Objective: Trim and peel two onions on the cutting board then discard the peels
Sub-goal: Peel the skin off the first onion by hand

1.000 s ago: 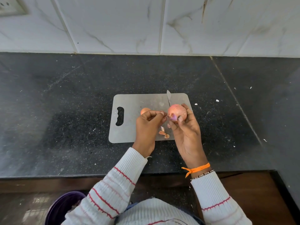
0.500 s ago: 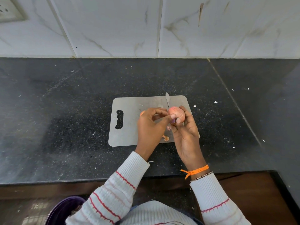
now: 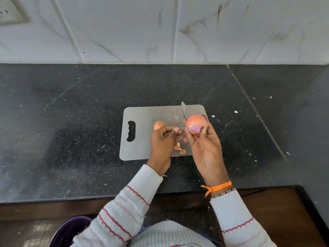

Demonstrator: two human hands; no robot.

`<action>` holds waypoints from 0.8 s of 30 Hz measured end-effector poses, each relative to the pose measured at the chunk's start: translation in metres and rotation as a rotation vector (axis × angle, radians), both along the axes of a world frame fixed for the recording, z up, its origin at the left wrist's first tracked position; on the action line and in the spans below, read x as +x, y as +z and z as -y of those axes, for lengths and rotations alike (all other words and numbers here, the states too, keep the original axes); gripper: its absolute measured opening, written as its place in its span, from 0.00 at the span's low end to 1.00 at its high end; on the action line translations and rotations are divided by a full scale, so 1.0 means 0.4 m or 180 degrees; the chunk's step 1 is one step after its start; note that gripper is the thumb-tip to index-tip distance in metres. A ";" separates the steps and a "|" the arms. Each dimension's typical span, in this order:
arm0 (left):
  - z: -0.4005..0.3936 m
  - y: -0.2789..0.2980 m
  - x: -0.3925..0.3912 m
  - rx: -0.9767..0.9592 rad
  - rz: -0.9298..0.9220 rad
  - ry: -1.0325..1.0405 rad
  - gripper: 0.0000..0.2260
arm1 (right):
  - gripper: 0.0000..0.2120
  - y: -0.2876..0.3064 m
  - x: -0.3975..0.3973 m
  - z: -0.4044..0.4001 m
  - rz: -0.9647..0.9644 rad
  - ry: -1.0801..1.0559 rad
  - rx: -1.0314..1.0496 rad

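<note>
- Holding a round pinkish-orange onion [image 3: 196, 124] above the right edge of the thin grey cutting board [image 3: 144, 139], the right hand [image 3: 204, 148] curls its fingers round it; a purple patch shows where skin is off.
- The left hand [image 3: 163, 141] hovers just beside it, fingers curled; whether it pinches a peel I cannot tell.
- A second, smaller orange onion [image 3: 158, 125] lies on the board, partly behind the left hand.
- Papery orange peel scraps [image 3: 179, 148] lie near the board's front edge.
- A steel knife blade [image 3: 183, 108] pokes out behind the held onion.
- The board lies on the black speckled stone table [image 3: 71, 131].
</note>
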State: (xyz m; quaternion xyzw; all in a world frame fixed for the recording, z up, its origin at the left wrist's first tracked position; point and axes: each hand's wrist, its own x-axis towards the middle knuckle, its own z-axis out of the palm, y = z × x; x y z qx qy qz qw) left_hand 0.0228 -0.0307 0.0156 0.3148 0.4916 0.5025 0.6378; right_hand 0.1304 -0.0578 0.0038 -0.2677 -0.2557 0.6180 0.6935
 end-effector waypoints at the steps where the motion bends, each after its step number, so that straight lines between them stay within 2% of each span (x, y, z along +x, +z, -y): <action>1: 0.000 -0.006 0.001 0.0101 -0.0168 0.0019 0.04 | 0.38 -0.001 0.001 0.000 0.0006 0.0001 -0.0018; 6: -0.008 0.014 -0.004 0.0992 -0.1023 0.0140 0.08 | 0.39 -0.014 -0.001 -0.004 0.0470 -0.0178 -0.0298; 12: -0.011 0.028 -0.021 0.2130 -0.1722 -0.0053 0.06 | 0.45 -0.024 0.003 -0.006 0.0605 -0.0222 -0.0330; 17: -0.014 0.027 -0.031 0.2540 -0.2214 -0.0167 0.08 | 0.50 -0.014 -0.002 -0.005 0.0778 -0.0212 -0.0290; 21: -0.022 0.021 -0.036 0.2712 -0.2371 -0.0171 0.07 | 0.40 -0.016 0.006 -0.007 0.0922 -0.0116 -0.0304; 24: -0.021 0.022 -0.035 0.2780 -0.2410 -0.0219 0.06 | 0.37 -0.020 0.014 -0.010 0.1083 -0.0107 -0.0315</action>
